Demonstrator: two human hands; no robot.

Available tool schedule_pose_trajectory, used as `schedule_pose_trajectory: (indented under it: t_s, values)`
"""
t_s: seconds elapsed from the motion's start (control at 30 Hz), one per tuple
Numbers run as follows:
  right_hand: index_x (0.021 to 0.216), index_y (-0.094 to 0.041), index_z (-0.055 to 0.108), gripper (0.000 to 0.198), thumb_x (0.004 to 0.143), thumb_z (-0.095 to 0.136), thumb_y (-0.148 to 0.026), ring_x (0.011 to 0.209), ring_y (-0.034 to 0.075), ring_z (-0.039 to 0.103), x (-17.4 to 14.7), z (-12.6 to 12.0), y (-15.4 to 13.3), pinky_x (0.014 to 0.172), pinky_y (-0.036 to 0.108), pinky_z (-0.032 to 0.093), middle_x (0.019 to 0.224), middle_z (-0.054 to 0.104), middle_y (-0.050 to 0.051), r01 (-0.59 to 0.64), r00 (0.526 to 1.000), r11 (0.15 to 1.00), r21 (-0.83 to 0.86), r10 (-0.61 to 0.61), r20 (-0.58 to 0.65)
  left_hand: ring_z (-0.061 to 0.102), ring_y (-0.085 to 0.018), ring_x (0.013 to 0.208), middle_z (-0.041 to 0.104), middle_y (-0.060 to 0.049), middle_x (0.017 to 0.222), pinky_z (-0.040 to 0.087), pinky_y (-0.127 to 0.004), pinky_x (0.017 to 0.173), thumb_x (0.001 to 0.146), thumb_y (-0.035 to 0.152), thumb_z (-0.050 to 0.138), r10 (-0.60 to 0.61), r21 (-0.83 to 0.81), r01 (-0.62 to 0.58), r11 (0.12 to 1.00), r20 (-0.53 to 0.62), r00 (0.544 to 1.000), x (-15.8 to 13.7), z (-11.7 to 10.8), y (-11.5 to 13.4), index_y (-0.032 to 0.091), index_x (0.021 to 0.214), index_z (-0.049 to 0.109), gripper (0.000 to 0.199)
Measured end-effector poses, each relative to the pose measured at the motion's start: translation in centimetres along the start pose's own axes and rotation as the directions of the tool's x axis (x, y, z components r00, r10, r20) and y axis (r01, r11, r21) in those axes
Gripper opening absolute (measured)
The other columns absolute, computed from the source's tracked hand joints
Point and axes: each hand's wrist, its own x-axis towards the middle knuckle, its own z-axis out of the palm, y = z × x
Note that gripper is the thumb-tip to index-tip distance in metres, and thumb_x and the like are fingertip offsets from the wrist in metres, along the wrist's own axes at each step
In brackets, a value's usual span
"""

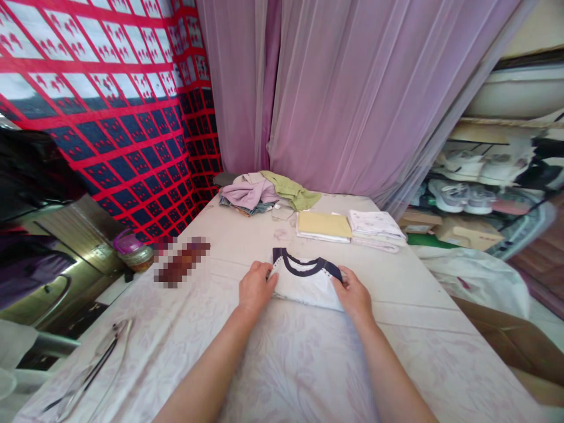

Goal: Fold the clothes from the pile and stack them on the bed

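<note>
both forearms reach up from six o'clock over the pale patterned bedsheet [282, 364]. left hand [255, 288] pinches the left edge of a folded white shirt with navy collar [305, 281] at centre; right hand [355, 295] grips its right edge. at twelve o'clock lie a folded yellow cloth [324, 224], a folded white cloth [375, 224] and a loose clothes heap [264, 192]. metal tongs [90, 370] rest at eight o'clock.

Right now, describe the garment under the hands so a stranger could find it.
On the white floral-patterned bedsheet, look nearer than the row of folded cloths. There lies a small white folded shirt with a navy collar, gripped at either side by the left hand and right hand. Only it has that dark neckline.
</note>
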Motion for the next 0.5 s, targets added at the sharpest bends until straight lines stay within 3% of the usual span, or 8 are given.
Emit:
schedule_pose_trajectory:
  t_s: [0.17,0.4,0.5]
  values:
    - [0.12,-0.025,0.057,0.045,0.08,0.053,-0.042,0.077,0.018,0.064,0.2,0.2,0.4,0.066,0.027,0.046,0.089,0.072,0.001,-0.004,1.0,1.0,0.004,0.004,0.005,0.061,-0.017,0.088,0.063,-0.004,0.098,0.043,-0.026,0.073,0.086,0.037,0.051,-0.078,0.023,0.077,0.997,0.054,0.995,0.4,-0.1,-0.4,0.023,0.092,0.065,0.02]
    - [0.127,-0.027,0.053,0.052,0.079,0.053,-0.048,0.078,0.019,0.064,0.2,-0.6,0.2,0.064,0.026,0.044,0.093,0.071,0.001,-0.018,0.994,0.991,-0.132,0.033,0.108,0.063,-0.021,0.087,0.069,-0.005,0.095,0.044,-0.028,0.071,0.082,0.042,0.052,-0.13,0.066,0.119,0.991,0.182,0.975,1.6,-0.9,-0.7,0.024,0.083,0.066,0.023]
    - [0.129,-0.028,0.052,0.054,0.079,0.054,-0.05,0.08,0.019,0.065,0.1,-0.7,0.3,0.063,0.026,0.043,0.096,0.071,0.001,-0.003,0.993,0.988,-0.152,0.021,0.115,0.063,-0.021,0.085,0.07,-0.003,0.091,0.043,-0.027,0.068,0.079,0.04,0.055,-0.133,0.042,0.127,0.991,0.171,0.976,1.7,-1.2,-0.3,0.024,0.08,0.066,0.019]
